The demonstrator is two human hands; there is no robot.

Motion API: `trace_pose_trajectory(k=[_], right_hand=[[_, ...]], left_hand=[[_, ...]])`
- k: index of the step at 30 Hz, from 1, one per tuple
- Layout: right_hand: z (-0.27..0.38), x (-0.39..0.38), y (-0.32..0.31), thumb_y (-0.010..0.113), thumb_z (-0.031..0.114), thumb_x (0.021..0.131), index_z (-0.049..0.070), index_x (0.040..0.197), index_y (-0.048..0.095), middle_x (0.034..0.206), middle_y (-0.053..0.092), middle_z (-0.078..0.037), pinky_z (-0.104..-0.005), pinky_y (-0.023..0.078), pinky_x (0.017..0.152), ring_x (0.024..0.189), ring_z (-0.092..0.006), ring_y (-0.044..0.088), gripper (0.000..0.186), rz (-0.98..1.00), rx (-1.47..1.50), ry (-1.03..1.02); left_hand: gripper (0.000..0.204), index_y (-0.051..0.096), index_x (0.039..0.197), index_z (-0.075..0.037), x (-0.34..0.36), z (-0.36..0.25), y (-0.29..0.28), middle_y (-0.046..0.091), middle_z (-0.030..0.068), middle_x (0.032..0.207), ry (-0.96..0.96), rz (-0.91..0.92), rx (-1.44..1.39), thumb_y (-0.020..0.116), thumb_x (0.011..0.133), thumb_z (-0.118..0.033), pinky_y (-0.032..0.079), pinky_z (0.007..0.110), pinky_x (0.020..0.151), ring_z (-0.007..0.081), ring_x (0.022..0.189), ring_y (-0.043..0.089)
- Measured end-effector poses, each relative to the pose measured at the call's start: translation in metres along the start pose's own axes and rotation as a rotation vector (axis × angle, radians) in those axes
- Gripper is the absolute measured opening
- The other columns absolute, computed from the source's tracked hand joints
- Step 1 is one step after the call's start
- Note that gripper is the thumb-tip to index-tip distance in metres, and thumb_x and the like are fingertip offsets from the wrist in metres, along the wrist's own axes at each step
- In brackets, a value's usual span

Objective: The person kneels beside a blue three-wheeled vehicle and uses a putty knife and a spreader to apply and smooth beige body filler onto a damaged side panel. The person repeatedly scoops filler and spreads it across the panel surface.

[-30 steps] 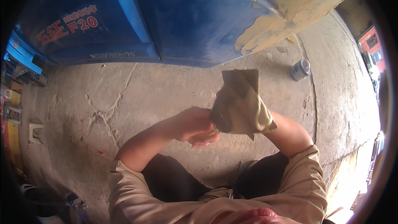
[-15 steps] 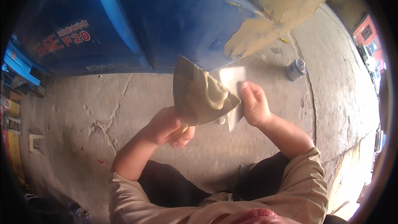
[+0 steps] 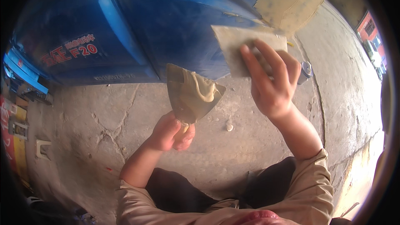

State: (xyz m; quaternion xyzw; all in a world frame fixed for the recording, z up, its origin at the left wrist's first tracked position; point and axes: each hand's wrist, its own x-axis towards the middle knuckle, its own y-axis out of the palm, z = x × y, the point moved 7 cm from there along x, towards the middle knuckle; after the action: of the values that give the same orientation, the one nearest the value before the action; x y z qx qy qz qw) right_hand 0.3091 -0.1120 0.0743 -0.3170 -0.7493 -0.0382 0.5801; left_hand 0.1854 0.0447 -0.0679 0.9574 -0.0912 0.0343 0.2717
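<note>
Beige putty [image 3: 204, 91] streaked a grey fan-shaped spatula [image 3: 176, 86] in tightly curled left fingers [image 3: 187, 135]; half-spread right fingers [image 3: 270, 56] held a pale rectangular sheet [image 3: 233, 50], two o'clock.

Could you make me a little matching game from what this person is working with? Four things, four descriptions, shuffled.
Things
1. Fan-shaped blade
2. Pale flat sheet
3. Can
4. Vehicle body

Descriptions
A. On the floor, partly hidden by the right hand
B. Blue, with beige coating over part of it
C. Held in the left hand, with thick paste on it
D. Held in the right hand

Pairs: 1-C, 2-D, 3-A, 4-B
</note>
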Motion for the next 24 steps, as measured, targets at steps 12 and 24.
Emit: trace_pose_trajectory(k=[12,24], right_hand=[[0.002,0.002,0.043,0.056,0.014,0.069,0.016,0.119,0.068,0.120,0.062,-0.002,-0.0319,0.042,0.080,0.090,-0.0198,0.053,0.051,0.091,-0.200,-0.065],[0.016,-0.036,-0.020,0.065,-0.010,0.072,-0.002,0.123,0.061,0.089,0.069,-0.015,-0.0345,0.053,0.066,0.074,-0.0261,0.065,0.051,0.463,1.076,0.218]], left_hand=[[0.048,0.050,0.090,-0.002,-0.001,0.003,-0.008,0.049,0.0053,0.066,-0.029,-0.031,0.010,0.050,0.097,-0.050,0.034,0.027,0.037,0.0114,0.043,0.042],[0.040,0.054,0.112,-0.001,-0.005,0.012,-0.008,0.053,0.0105,0.074,-0.045,0.131,0.042,0.053,0.098,-0.039,0.037,0.029,0.043,0.0127,0.052,0.043]])
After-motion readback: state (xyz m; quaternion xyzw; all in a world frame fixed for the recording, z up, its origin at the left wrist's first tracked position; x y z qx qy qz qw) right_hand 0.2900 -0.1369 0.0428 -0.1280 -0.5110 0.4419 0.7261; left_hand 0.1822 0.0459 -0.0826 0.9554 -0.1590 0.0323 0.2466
